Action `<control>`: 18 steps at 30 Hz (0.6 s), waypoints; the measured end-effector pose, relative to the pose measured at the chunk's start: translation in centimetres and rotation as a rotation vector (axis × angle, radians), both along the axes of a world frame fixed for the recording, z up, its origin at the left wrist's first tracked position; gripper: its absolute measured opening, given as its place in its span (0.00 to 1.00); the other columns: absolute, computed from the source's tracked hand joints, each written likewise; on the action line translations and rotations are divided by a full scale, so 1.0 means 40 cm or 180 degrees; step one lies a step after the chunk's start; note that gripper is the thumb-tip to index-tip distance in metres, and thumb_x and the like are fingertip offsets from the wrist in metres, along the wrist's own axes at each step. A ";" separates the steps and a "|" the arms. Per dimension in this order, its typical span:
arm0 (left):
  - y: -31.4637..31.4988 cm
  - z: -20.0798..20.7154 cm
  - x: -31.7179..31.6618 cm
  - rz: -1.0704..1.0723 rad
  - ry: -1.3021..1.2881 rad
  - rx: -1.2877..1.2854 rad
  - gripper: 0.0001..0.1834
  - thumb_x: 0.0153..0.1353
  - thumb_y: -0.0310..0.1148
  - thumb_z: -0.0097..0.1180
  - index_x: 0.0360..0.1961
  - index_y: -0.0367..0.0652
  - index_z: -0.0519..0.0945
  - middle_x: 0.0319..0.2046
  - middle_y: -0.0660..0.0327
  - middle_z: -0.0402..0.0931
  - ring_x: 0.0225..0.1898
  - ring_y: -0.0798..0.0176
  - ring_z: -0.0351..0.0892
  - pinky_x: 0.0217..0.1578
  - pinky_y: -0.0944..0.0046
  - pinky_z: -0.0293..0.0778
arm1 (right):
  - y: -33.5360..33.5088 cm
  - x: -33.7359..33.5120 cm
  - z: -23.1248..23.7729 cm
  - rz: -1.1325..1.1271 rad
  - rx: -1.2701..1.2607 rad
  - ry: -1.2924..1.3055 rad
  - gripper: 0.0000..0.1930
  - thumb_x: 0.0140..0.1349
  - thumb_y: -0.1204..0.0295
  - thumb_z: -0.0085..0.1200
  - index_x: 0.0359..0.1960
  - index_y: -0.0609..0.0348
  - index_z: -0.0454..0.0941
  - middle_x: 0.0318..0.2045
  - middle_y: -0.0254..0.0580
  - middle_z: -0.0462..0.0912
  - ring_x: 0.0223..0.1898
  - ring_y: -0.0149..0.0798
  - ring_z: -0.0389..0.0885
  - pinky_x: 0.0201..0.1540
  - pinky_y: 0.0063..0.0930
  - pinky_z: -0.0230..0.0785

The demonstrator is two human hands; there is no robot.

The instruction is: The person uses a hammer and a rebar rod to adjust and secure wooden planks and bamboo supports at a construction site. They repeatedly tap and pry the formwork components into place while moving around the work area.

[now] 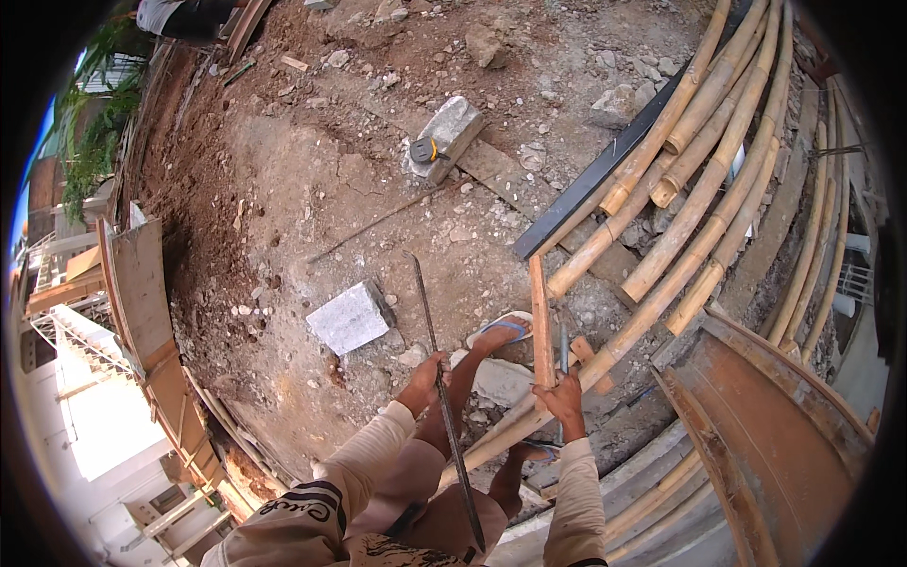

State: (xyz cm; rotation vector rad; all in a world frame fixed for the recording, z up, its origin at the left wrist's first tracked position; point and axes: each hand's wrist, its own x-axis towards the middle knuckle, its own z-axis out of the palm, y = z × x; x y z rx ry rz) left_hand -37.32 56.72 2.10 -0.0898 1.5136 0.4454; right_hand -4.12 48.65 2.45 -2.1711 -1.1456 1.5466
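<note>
Left grip (421, 384) wrapped tight round dark rod (459, 458), slanting over dirt ground (274, 312); right grip (566, 401) curled closed on lower end of wooden strip (541, 326), near bamboo poles (704, 217) along ground's right edge.

The left sleeve (364, 454) at lower left is cream with dark stripes (and dark script); the right sleeve (575, 491), bottom centre, is cream too. Pale shorts (404, 480); blue-strapped flip-flops (517, 326), right of centre.
</note>
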 end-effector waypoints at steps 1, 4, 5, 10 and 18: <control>0.009 -0.014 0.012 0.0140 0.0037 -0.0015 0.13 0.73 0.42 0.50 0.32 0.48 0.70 0.20 0.66 0.68 0.17 0.67 0.66 0.18 0.66 0.68 | 0.004 0.001 -0.004 -0.0049 -0.0015 0.0005 0.35 0.41 0.52 0.73 0.46 0.71 0.84 0.53 0.67 0.74 0.53 0.61 0.77 0.58 0.47 0.71; 0.062 -0.050 0.060 0.0565 0.0051 -0.0048 0.15 0.75 0.41 0.48 0.31 0.47 0.70 0.20 0.66 0.66 0.18 0.66 0.67 0.20 0.65 0.69 | -0.017 0.016 -0.031 -0.0292 0.0031 0.0085 0.33 0.41 0.54 0.73 0.45 0.69 0.85 0.51 0.67 0.75 0.52 0.60 0.78 0.57 0.46 0.71; 0.074 -0.059 0.074 0.0740 0.0011 -0.0067 0.15 0.75 0.41 0.47 0.30 0.47 0.69 0.20 0.66 0.65 0.19 0.66 0.67 0.20 0.65 0.69 | -0.020 0.032 -0.021 -0.0408 -0.0119 0.0227 0.33 0.41 0.55 0.73 0.45 0.69 0.85 0.50 0.67 0.75 0.52 0.60 0.78 0.57 0.46 0.71; 0.204 -0.166 0.066 0.0937 0.0161 -0.0072 0.17 0.78 0.45 0.42 0.32 0.48 0.68 0.21 0.64 0.65 0.21 0.62 0.67 0.25 0.54 0.71 | -0.061 0.153 0.014 -0.1031 -0.0427 0.0374 0.35 0.41 0.61 0.75 0.45 0.81 0.79 0.42 0.61 0.80 0.45 0.55 0.83 0.49 0.40 0.74; 0.473 -0.488 -0.084 0.1147 0.0858 0.0260 0.15 0.79 0.46 0.38 0.42 0.46 0.69 0.30 0.61 0.69 0.32 0.57 0.73 0.43 0.42 0.74 | -0.214 0.338 0.068 -0.2036 -0.0428 -0.0025 0.46 0.49 0.74 0.71 0.64 0.86 0.56 0.45 0.57 0.81 0.43 0.43 0.82 0.45 0.33 0.78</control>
